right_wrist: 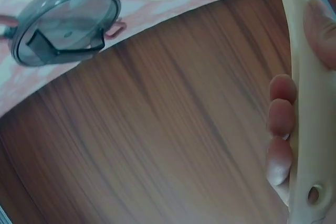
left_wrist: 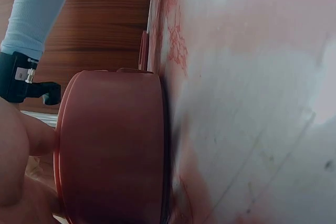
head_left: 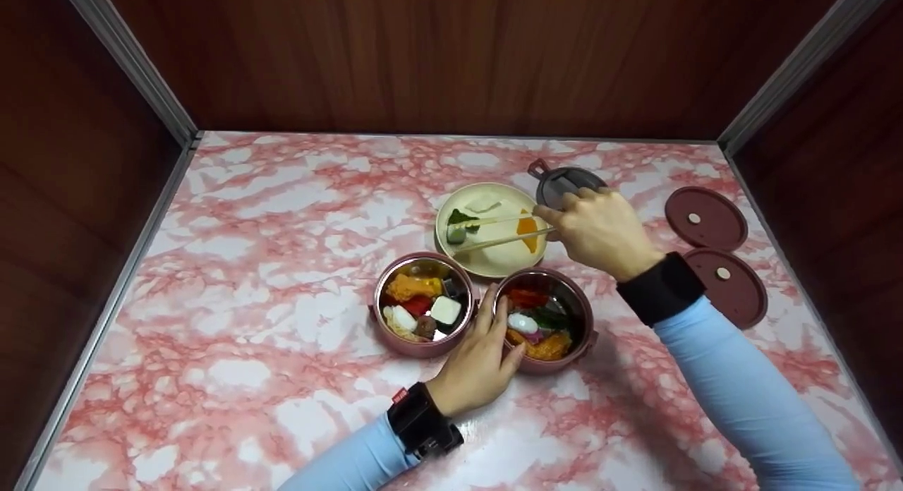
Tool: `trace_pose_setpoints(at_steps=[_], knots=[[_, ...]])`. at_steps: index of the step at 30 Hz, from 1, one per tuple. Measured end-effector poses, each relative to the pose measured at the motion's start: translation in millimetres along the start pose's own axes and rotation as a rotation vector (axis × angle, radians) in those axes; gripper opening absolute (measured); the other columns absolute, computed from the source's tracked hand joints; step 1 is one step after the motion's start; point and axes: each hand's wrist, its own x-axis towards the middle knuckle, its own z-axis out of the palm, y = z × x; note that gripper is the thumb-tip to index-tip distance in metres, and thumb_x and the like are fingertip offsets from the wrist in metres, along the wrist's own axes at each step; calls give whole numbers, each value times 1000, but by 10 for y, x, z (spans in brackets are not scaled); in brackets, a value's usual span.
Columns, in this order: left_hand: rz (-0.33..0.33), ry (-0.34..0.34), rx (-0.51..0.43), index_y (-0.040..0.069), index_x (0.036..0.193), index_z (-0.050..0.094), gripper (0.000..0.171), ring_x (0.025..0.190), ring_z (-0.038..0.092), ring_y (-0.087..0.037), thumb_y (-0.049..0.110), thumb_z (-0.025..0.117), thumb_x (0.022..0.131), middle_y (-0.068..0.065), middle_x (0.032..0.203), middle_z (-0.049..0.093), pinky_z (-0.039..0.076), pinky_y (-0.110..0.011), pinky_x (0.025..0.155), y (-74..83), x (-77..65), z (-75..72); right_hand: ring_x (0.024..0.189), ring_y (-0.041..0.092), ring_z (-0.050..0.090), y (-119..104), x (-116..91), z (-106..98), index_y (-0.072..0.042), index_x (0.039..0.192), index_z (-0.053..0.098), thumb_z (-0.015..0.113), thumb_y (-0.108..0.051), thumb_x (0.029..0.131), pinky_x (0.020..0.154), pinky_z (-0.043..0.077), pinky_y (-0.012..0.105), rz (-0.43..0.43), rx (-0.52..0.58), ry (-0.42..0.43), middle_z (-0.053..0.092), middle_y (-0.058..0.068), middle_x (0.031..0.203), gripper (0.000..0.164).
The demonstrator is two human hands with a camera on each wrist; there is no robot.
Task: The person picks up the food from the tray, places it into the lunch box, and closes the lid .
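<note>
At centre right, the right hand (head_left: pixel 596 233) is gripping cream tongs (head_left: pixel 504 240) over a round cream plate (head_left: pixel 487 265), while the left hand (head_left: pixel 476 367), fingers extended, is touching a round dusty-red pot (head_left: pixel 547 367) at lower centre. A red-and-white marbled tabletop (head_left: pixel 268 265) is spreading beneath, before dark wood-grain walls (head_left: pixel 451 61). The right hand is partly hiding a round grey lid (head_left: pixel 564 180), and two round maroon lids (head_left: pixel 705 230) are lying at right.

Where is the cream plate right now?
In the head view, the cream plate sits just right of centre, beyond the two round pots, left of the right hand.
</note>
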Motion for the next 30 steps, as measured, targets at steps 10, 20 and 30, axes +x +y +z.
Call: trace_pose_setpoints(at_steps=[10, 20, 30], knots=[[30, 20, 15, -7, 154, 18, 74, 144, 24, -40, 33, 51, 103, -20, 164, -1, 34, -41, 112, -10, 6, 10, 60, 31, 61, 20, -19, 104, -14, 106, 77, 86, -27, 73, 43, 47, 49, 75, 84, 28, 68, 10, 76, 37], [28, 17, 6, -7, 154, 17, 74, 144, 21, -41, 32, 53, 102, -18, 164, -2, 37, -40, 110, -6, 4, 22, 77, 31, 66, 142, -16, 226, -19, 111, 77, 83, -33, 79, 53, 52, 54, 213, 206, -116, 75, 6, 93, 35], [24, 7, 3, -7, 154, 17, 75, 145, 19, -40, 34, 52, 102, -19, 164, -3, 35, -40, 112, -1, -5, -5, 76, 34, 65, 237, 16, 252, -25, 113, 78, 79, -44, 81, 51, 49, 56, 336, 238, -278, 74, 10, 92, 38]])
